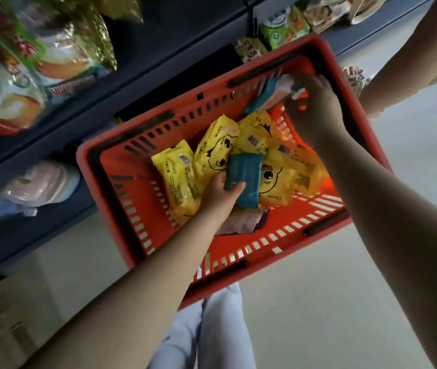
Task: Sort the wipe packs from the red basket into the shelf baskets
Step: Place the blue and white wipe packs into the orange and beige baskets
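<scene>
Left hand nearest, forearm reaching in from lower left; grip clamped on teal pack, long axis pointing away from wrist. Right hand at far corner of red basket, grip pinching teal and pink packs. Yellow packs piled between hands. Shelf lies left.

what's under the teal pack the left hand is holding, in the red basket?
The teal pack, gripped by the left hand, overlaps yellow wipe packs. A pale purple pack shows just below it. Anything directly beneath is hidden.
</scene>
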Tool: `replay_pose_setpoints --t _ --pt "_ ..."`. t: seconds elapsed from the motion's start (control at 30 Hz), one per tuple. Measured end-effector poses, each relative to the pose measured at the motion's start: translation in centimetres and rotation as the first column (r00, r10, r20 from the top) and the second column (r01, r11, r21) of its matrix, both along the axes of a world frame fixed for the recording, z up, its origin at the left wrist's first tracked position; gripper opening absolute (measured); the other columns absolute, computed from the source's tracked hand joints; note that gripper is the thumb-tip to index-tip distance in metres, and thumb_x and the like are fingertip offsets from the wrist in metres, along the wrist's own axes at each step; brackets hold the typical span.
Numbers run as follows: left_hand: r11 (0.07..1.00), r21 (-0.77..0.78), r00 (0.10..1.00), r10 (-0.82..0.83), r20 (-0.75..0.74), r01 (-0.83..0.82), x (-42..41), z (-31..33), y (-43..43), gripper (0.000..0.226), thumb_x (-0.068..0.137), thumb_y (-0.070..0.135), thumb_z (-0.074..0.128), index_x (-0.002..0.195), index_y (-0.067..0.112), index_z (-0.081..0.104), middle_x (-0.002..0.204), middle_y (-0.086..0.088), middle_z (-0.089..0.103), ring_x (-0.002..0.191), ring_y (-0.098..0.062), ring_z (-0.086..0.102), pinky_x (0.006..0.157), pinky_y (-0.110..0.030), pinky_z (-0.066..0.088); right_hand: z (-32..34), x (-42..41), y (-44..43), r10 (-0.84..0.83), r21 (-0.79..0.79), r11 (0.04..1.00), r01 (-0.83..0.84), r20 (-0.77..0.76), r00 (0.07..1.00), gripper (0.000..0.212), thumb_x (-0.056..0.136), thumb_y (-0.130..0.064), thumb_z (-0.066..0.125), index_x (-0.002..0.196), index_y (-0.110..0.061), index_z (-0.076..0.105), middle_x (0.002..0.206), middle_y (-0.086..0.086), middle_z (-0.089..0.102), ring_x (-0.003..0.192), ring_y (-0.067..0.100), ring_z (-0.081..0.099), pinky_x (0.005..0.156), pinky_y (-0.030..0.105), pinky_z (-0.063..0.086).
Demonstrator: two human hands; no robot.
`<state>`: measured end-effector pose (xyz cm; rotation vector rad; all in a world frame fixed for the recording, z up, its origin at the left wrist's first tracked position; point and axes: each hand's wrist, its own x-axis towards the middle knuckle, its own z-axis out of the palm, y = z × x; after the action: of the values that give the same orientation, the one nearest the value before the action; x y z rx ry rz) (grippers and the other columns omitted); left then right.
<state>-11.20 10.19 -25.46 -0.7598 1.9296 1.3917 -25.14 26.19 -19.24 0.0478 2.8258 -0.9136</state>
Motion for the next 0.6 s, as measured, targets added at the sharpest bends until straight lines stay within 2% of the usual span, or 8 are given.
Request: replay_pose_setpoints --t 0.07,0.2,0.33,0.4,0.5,0.6 --pt "0.997 0.034 0.997 0.07 0.024 -0.07 -0.3 -1.1 0.6 0.05 0.089 0.035 0.065 0.133 0.019 0.049 0.12 0.003 0.059 0.103 -0.014 0.059 0.062 -0.015 0.043 -0.7 -0.3 0.0 0.006 0.015 1.0 -0.005 -0.04 0.999 0.046 0.09 -0.016 0.059 0.135 -0.017 0.052 0.134 0.006 0.051 0.106 0.024 0.063 0.092 0.04 0.053" --pt "0.976 0.041 0.976 0.209 0.061 -0.212 -1.0 -2.4 1.4 0.066 0.073 0.039 0.077 0.13 0.019 0.051 0.121 0.001 0.062 0.104 -0.019 0.062 0.079 -0.033 0.055 -1.5 0.0 -0.2 0.011 0.07 0.998 -0.005 -0.082 0.997 0.044 0.086 -0.02 0.066 0.129 -0.014 0.058 0.128 0.009 0.051 0.105 0.028 0.061 0.089 0.041 0.052" --pt "0.964 -0.016 0.956 0.264 0.125 -0.264 -2.1 -3.0 2.1 0.051 0.077 0.027 0.078 0.122 0.013 0.058 0.115 -0.004 0.065 0.102 -0.026 0.063 0.077 -0.039 0.055 -2.0 0.5 -0.5 -0.003 0.191 0.981 0.024 -0.113 0.994 0.038 0.084 -0.027 0.069 0.12 -0.014 0.064 0.128 0.011 0.046 0.097 0.032 0.061 0.081 0.042 0.054" --pt "0.96 -0.023 0.95 0.281 0.139 -0.281 -2.4 -3.2 2.2 0.043 0.079 0.026 0.076 0.117 0.011 0.061 0.111 -0.007 0.067 0.099 -0.028 0.065 0.073 -0.039 0.054 -2.4 0.7 -0.6 0.023 0.2 0.98 0.005 -0.136 0.99 0.037 0.084 -0.028 0.069 0.118 -0.015 0.063 0.131 0.008 0.047 0.098 0.03 0.062 0.08 0.041 0.054" --pt "0.948 0.021 0.94 0.312 0.139 -0.318 -2.2 -2.8 1.9 0.038 0.083 0.03 0.073 0.113 0.009 0.062 0.106 -0.01 0.068 0.093 -0.029 0.067 0.07 -0.038 0.055 -2.7 0.2 -0.5 0.046 0.165 0.986 -0.023 -0.134 0.99 0.037 0.086 -0.028 0.067 0.121 -0.016 0.059 0.126 0.004 0.059 0.102 0.028 0.063 0.079 0.037 0.05" --pt "0.93 0.099 0.931 0.339 0.133 -0.353 -1.2 -1.1 0.9 0.031 0.087 0.026 0.069 0.11 0.008 0.057 0.099 -0.006 0.066 0.085 -0.022 0.065 0.065 -0.033 0.054 -2.3 -0.4 -0.1 0.071 0.253 0.967 -0.033 -0.145 0.987 0.033 0.089 -0.03 0.061 0.12 -0.02 0.066 0.119 0.003 0.067 0.102 0.027 0.065 0.081 0.038 0.053"
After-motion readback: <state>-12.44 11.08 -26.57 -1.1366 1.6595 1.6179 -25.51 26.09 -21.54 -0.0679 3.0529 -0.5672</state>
